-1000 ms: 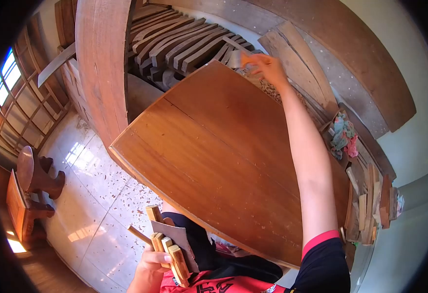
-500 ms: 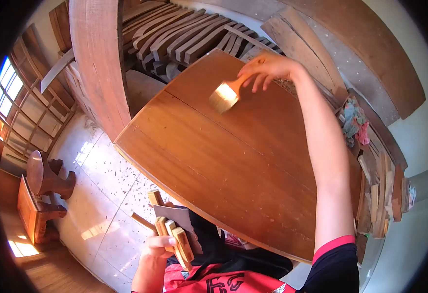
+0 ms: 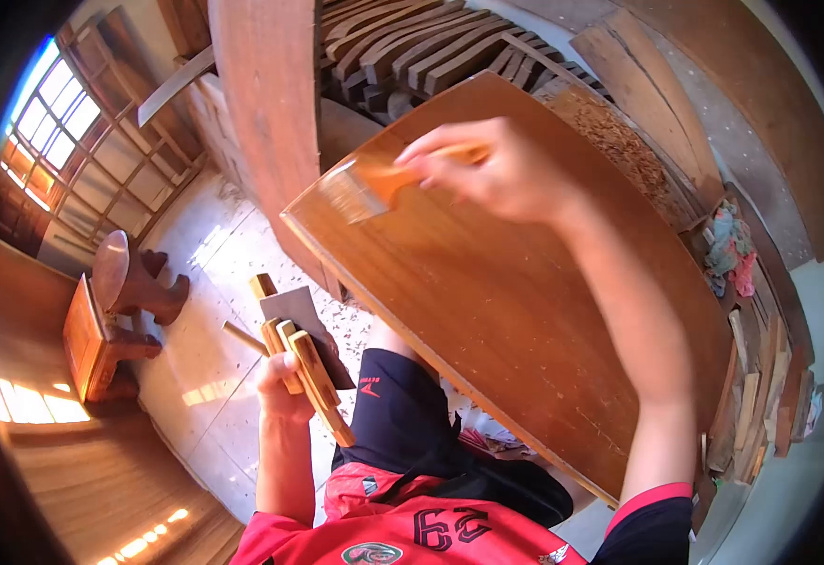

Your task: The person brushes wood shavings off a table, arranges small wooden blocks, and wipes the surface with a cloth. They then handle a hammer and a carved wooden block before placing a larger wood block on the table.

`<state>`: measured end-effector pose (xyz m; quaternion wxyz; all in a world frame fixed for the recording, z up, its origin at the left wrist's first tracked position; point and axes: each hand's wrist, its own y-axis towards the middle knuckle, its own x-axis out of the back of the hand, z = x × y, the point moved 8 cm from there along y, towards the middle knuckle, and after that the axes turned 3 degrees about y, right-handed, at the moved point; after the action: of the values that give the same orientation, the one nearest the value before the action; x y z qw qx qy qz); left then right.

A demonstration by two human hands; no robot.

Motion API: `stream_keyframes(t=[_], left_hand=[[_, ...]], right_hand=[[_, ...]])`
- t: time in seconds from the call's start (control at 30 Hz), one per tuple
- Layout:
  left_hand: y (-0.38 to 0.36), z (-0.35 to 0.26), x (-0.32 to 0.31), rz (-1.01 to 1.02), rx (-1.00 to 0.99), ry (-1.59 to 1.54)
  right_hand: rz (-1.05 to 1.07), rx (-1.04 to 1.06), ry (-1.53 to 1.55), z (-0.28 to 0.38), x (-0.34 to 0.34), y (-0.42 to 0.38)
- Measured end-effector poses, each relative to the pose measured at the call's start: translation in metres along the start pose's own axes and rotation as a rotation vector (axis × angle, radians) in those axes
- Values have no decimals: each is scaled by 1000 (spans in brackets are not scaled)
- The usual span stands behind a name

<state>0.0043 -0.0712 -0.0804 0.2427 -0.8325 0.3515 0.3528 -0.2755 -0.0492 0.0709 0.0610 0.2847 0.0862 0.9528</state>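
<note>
My right hand, slightly blurred by motion, is closed around the orange handle of a wide flat paintbrush. Its pale bristles are at the surface of a brown wooden tabletop, close to the far left corner. In my left hand, beside the near edge of the tabletop, is what looks like a wooden hand plane. A round rod sticks out of its side, and a dark flat piece sits against it. My fingers wrap the wooden parts.
Curved wooden pieces are stacked behind the tabletop. Wood shavings lie along its far side, with rags and offcuts to the right. An upright plank stands at left. Small wooden furniture rests on the littered floor.
My right hand has carried the brush leftward across the tabletop to its far left corner. The view has shifted, and my left hand still holds the hand plane.
</note>
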Motion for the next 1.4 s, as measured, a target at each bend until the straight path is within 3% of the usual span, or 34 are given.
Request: stream_keyframes(t=[0.07, 0.17, 0.27, 0.33, 0.37, 0.47, 0.57, 0.63, 0.7, 0.8, 0.9, 1.03, 1.13, 1.3, 1.4], left_hand=[[-3, -3, 6, -41, -13, 12], [-7, -6, 7, -24, -14, -5], [-13, -11, 14, -11, -34, 3], [-15, -13, 16, -1, -27, 1], [-15, -14, 18, -29, -24, 14], [-18, -10, 29, -114, -4, 45], [-22, -4, 30, -101, 7, 62], [-23, 8, 18, -4, 37, 22], [-37, 38, -3, 110, 224, -49], [-62, 76, -55, 307, 454, -56], [-84, 104, -95, 448, 557, -123], [-90, 116, -108, 609, 534, -88], [-83, 98, -121, 637, 510, -36], [-83, 106, -135, 709, 568, -21], [-94, 113, -130, 679, 608, -14]], right_hand=[[-32, 136, 18, -5, -48, 17], [33, -182, 279, -52, -67, 49], [-235, -352, 138, -98, 19, 61], [-526, -319, -177, -109, 92, 46], [-652, -311, -155, -107, 115, 32], [-543, -484, -430, -104, 131, -3], [-591, -489, -460, -90, 99, -29], [-551, -174, -354, -58, 33, -20], [-474, 58, -170, -19, -43, -8], [-344, -37, 202, -1, -83, -2], [-549, -201, 137, -25, -9, -23], [-733, -516, -24, -80, 99, -103], [-698, -574, -13, -82, 74, -117], [-386, -274, 366, -29, -68, -80], [-556, -211, 328, -12, -39, -106]])
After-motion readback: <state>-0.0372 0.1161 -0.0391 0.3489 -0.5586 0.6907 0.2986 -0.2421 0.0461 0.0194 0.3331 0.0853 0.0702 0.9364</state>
